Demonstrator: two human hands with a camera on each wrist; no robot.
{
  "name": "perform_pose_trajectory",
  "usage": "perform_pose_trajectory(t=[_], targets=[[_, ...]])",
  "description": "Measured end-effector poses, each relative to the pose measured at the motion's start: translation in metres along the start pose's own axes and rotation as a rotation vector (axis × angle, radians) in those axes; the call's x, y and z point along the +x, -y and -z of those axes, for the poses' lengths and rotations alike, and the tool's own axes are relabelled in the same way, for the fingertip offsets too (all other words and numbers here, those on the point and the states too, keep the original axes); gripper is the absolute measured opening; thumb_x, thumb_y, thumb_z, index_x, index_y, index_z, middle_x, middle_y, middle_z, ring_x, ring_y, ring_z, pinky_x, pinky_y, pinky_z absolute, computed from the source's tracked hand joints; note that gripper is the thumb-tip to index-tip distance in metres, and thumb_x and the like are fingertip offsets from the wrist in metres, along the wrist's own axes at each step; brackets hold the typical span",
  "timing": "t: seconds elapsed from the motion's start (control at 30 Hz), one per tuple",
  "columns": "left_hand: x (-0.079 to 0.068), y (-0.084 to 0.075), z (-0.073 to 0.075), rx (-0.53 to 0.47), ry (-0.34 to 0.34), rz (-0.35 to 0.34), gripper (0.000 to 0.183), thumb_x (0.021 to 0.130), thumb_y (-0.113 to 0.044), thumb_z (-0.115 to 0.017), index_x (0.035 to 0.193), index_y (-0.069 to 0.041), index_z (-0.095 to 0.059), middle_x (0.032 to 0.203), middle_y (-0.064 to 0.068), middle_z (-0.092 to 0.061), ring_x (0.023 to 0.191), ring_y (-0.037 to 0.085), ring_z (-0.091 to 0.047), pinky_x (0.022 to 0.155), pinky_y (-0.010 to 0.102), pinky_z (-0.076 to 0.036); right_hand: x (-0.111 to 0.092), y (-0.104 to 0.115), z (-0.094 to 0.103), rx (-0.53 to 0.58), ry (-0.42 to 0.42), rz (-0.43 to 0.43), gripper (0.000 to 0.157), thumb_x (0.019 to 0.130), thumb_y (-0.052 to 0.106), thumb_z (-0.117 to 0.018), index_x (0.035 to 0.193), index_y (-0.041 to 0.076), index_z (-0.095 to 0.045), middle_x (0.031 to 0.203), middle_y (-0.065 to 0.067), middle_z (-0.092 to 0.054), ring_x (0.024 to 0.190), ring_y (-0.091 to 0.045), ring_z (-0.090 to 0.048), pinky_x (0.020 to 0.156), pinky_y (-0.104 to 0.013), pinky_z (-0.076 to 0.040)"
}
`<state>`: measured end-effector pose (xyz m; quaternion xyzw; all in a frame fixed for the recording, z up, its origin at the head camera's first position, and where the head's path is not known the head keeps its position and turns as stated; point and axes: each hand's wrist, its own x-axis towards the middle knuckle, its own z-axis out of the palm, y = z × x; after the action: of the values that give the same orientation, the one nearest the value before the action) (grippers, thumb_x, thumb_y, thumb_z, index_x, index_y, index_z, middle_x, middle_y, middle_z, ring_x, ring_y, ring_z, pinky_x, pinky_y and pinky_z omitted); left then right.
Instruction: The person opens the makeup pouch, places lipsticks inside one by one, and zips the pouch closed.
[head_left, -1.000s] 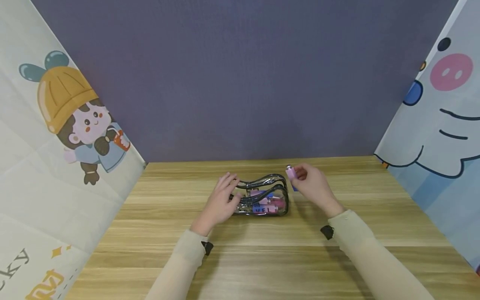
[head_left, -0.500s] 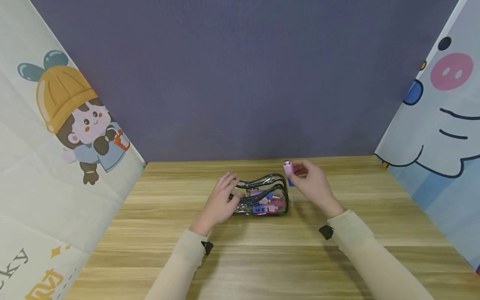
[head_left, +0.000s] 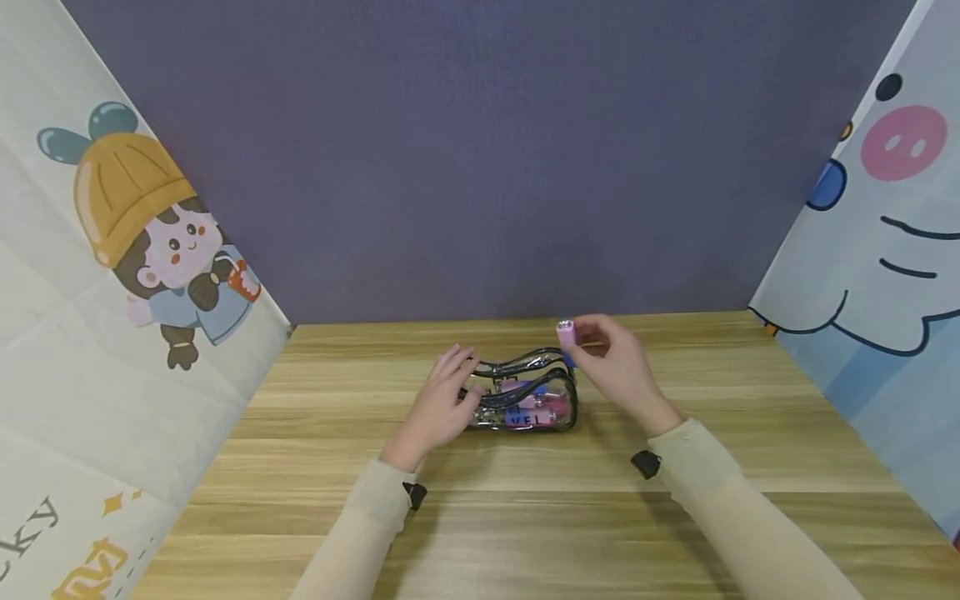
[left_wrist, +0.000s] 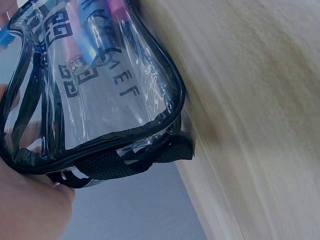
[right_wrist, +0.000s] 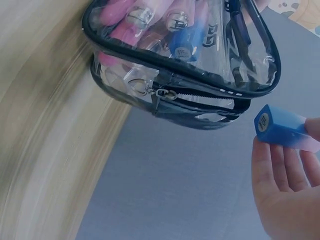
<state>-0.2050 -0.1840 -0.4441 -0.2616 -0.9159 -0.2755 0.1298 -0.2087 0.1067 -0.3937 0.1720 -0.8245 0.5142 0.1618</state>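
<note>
My left hand (head_left: 437, 408) grips the left end of a clear zip pouch (head_left: 576, 408) with black piping, thumb near the close rim and fingers toward the far rim. In the left wrist view that pouch (left_wrist: 120, 115) shows black lettering and a black strap. My right hand (head_left: 618, 367) pinches a square lipstick (head_left: 566, 332), pink with a silvery end above and blue below, at the pouch's far right corner. The right wrist view shows the lipstick's (right_wrist: 282, 125) blue end with a round label, apart from the pouch (right_wrist: 175, 65). Its zip stands open.
Inside the pouch lie several pink and blue tubes (head_left: 532, 418), some with silvery ends. The pouch rests on a wood-grain table (head_left: 525, 533). A dark grey-blue panel (head_left: 480, 167) stands behind, with printed cloths (head_left: 75, 350) on both sides.
My right hand has moved left with the lipstick, from beside the pouch to its far right corner, and the lipstick is now more upright. The left hand and pouch stay put.
</note>
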Motion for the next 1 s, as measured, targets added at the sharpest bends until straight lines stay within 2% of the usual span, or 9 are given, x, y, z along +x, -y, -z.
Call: perform_pose_trajectory(t=[0.2, 0.43, 0.53, 0.73, 1.0], targets=[[0.001, 0.001, -0.001, -0.002, -0.003, 0.002, 0.056, 0.102, -0.029, -0.045, 0.148, 0.004, -0.048, 0.160, 0.014, -0.037, 0.153, 0.034, -0.021, 0.125, 0.052, -0.012, 0.001, 0.004, -0.004, 0.051, 0.014, 0.017, 0.033, 0.093, 0.011, -0.074, 0.122, -0.001, -0.064, 0.112, -0.016, -0.068, 0.102, -0.028, -0.066, 0.088, -0.022, -0.055], [0.001, 0.001, -0.001, 0.004, -0.005, 0.001, 0.055, 0.102, -0.029, -0.045, 0.147, 0.004, -0.049, 0.160, 0.015, -0.038, 0.152, 0.035, -0.022, 0.125, 0.051, -0.012, 0.002, 0.008, -0.009, 0.086, 0.040, 0.019, 0.030, 0.092, 0.007, -0.074, 0.120, 0.000, -0.064, 0.111, -0.015, -0.069, 0.100, -0.026, -0.066, 0.089, -0.031, -0.057], [0.002, 0.000, -0.001, 0.007, -0.007, -0.005, 0.055, 0.102, -0.028, -0.045, 0.146, 0.005, -0.049, 0.160, 0.015, -0.039, 0.152, 0.036, -0.022, 0.125, 0.052, -0.013, 0.003, 0.009, -0.011, 0.096, 0.054, 0.029, 0.030, 0.092, 0.006, -0.074, 0.119, -0.001, -0.064, 0.110, -0.015, -0.069, 0.100, -0.026, -0.066, 0.088, -0.030, -0.057], [0.002, -0.001, 0.000, 0.001, -0.018, -0.025, 0.055, 0.101, -0.027, -0.047, 0.145, 0.006, -0.050, 0.158, 0.017, -0.040, 0.151, 0.040, -0.025, 0.124, 0.056, -0.015, 0.005, 0.009, -0.016, 0.104, 0.094, 0.036, 0.029, 0.091, 0.004, -0.074, 0.118, 0.000, -0.064, 0.111, -0.014, -0.069, 0.101, -0.027, -0.067, 0.091, -0.042, -0.057], [0.001, 0.000, 0.000, 0.006, -0.002, -0.007, 0.053, 0.102, -0.025, -0.047, 0.147, 0.004, -0.049, 0.160, 0.016, -0.038, 0.151, 0.038, -0.024, 0.125, 0.052, -0.013, 0.006, 0.006, -0.023, 0.090, 0.151, 0.018, 0.027, 0.094, 0.007, -0.072, 0.119, 0.002, -0.063, 0.111, -0.012, -0.068, 0.101, -0.026, -0.066, 0.090, -0.044, -0.057]])
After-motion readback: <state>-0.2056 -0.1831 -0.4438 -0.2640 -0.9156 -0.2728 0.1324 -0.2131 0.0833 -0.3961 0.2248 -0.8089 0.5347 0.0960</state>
